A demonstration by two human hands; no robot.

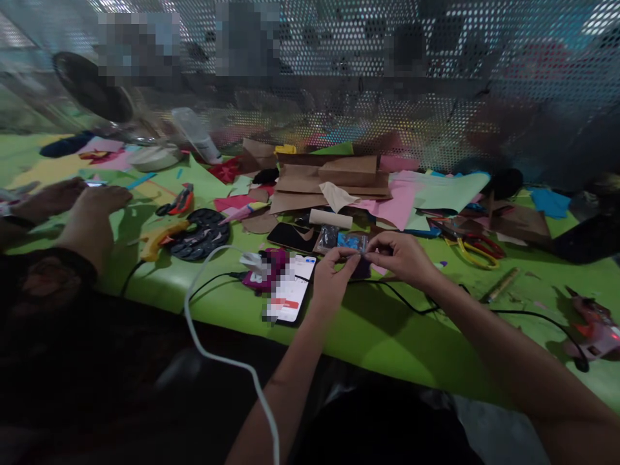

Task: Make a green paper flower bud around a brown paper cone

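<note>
My left hand [336, 274] and my right hand [400, 255] meet fingertip to fingertip over the green table. Both pinch the top edge of a small dark purple piece [362, 268], which hangs below the fingers; its kind is too small to make out. Just behind the fingertips are a blue packet [352, 241] and a clear bag with dark contents [329, 237]. To the left of my left hand lies a phone [301, 290] with a lit screen, and beside it a magenta power adapter [264, 274] with a white plug in it.
A white cable [206, 352] crosses the front edge at left. A yellow glue gun [165, 240], a black round tray [199, 234], yellow-handled scissors [477, 254] and a pink glue gun [595, 329] surround the work spot. Another person's hands [99, 197] are at far left.
</note>
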